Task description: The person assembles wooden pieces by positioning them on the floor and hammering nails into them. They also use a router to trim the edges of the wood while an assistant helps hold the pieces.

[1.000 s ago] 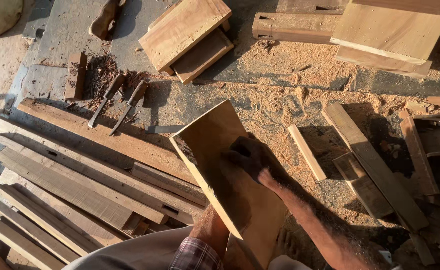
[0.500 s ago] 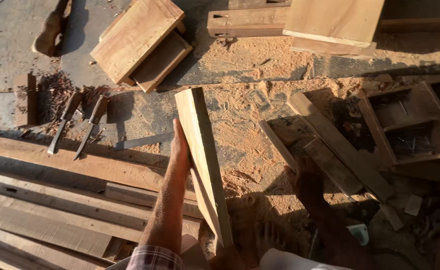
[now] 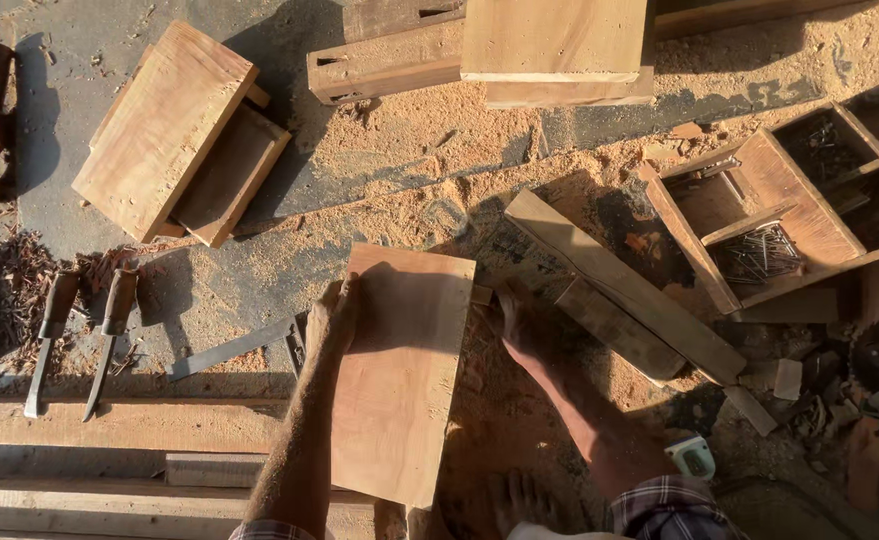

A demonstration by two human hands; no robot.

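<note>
A flat rectangular wooden board (image 3: 399,370) lies in front of me on the sawdust-covered floor. My left hand (image 3: 331,318) grips its left edge near the far corner. My right hand (image 3: 515,318) rests at the board's right edge, in shadow, fingers against the wood. Whether it grips the board or only touches it is hard to tell. A long wooden plank (image 3: 624,285) lies just right of my right hand.
Two chisels (image 3: 84,340) lie at left beside long planks (image 3: 119,425). Stacked boards (image 3: 174,130) sit at upper left, more timber (image 3: 479,55) at top. A wooden tray with nails (image 3: 789,215) stands at right. A metal strip (image 3: 234,348) lies near my left hand.
The board stood on edge with my left hand on it; it is now laid flat. My right hand has come to its right edge.
</note>
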